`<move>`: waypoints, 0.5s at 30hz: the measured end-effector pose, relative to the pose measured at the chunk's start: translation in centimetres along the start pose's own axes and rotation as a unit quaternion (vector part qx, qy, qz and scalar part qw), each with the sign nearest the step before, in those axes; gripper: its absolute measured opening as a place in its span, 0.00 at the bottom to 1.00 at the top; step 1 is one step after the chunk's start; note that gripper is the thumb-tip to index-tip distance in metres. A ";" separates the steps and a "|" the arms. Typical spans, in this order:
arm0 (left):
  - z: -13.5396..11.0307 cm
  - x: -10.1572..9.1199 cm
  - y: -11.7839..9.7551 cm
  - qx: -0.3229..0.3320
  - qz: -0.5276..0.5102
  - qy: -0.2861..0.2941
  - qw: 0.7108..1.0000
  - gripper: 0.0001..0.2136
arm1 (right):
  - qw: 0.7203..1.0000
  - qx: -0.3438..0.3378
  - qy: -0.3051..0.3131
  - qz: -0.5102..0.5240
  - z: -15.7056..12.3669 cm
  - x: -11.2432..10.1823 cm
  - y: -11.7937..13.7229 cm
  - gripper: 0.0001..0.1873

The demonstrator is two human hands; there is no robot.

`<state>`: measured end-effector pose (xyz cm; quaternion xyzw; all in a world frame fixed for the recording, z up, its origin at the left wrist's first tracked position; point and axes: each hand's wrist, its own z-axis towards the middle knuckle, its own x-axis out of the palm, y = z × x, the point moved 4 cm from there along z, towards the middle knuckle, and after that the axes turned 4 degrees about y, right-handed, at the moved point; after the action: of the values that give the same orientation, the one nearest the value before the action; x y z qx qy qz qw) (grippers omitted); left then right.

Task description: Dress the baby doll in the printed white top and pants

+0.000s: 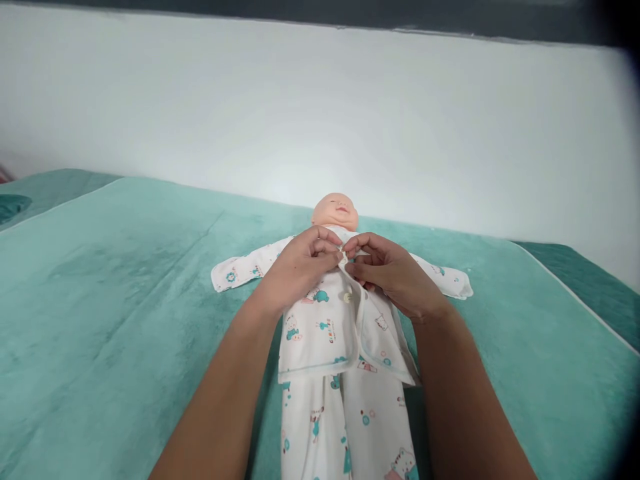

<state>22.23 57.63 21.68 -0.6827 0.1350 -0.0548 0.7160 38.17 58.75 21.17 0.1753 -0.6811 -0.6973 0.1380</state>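
Observation:
A baby doll (334,208) lies on its back, dressed in a white printed jacket (313,333) and matching trousers (320,427). Both sleeves stretch out sideways. My left hand (313,257) pinches the jacket's front edge near the upper chest. Opposite it, my right hand (383,267) pinches the other front edge, the two sets of fingertips almost touching. What lies right between the fingertips is too small to make out. Lower on the front a pale button (347,297) shows, and below it the two jacket edges hang apart.
A green plush blanket (150,320) with a pale seam line near each side lies under the doll. Behind the doll's head rises a white wall (320,113), with a dark band (300,10) along the top.

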 end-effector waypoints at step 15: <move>0.7 -0.2 0.5 0.073 -0.052 0.025 0.996 0.06 | 0.999 0.005 -0.034 0.007 0.4 -0.4 -0.4 0.10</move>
<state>22.18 58.43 21.18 -0.6335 0.1131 -0.1186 0.7562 38.35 59.27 20.79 0.1475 -0.6901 -0.6986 0.1183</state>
